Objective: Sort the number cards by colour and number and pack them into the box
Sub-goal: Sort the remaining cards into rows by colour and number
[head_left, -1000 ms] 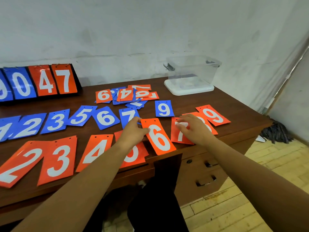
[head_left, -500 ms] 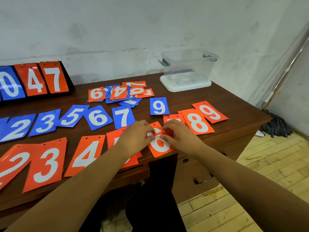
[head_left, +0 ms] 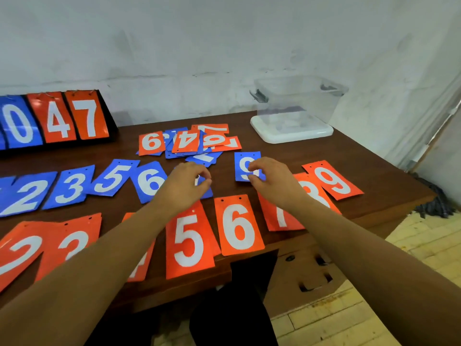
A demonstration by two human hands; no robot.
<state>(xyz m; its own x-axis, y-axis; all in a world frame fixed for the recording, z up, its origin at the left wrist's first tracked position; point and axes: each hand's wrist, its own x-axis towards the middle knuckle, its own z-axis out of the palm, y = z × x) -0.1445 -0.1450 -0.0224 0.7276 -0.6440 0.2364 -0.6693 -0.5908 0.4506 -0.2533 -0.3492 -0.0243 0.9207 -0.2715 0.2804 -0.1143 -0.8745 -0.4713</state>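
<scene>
Orange cards lie in a front row: 2 [head_left: 17, 253], 3 [head_left: 72, 243], 5 [head_left: 189, 243], 6 [head_left: 238, 226], 7 [head_left: 282, 218], 8 [head_left: 314, 193], 9 [head_left: 334, 182]; my left arm hides most of the 4. Behind them runs a blue row: 2 [head_left: 27, 193], 3 [head_left: 71, 187], 5 [head_left: 114, 177], 6 [head_left: 148, 182]. My left hand [head_left: 185, 186] is curled over the blue 7 card [head_left: 207, 193], thumb and forefinger pinched on it. My right hand [head_left: 270, 181] has its fingertips on the blue 9 card [head_left: 243, 161]. The clear plastic box [head_left: 296, 103] stands at the back right.
A mixed pile of orange and blue cards [head_left: 192, 143] lies behind the rows. A flip scoreboard [head_left: 57, 118] showing 0, 4, 7 stands at the back left. The box sits on its white lid [head_left: 291, 134]. The desk edge [head_left: 409, 208] drops off at the right.
Both hands left the orange 6 card, which now lies straight between the 5 and 7. They moved back to the blue row, onto the blue 7 and 9.
</scene>
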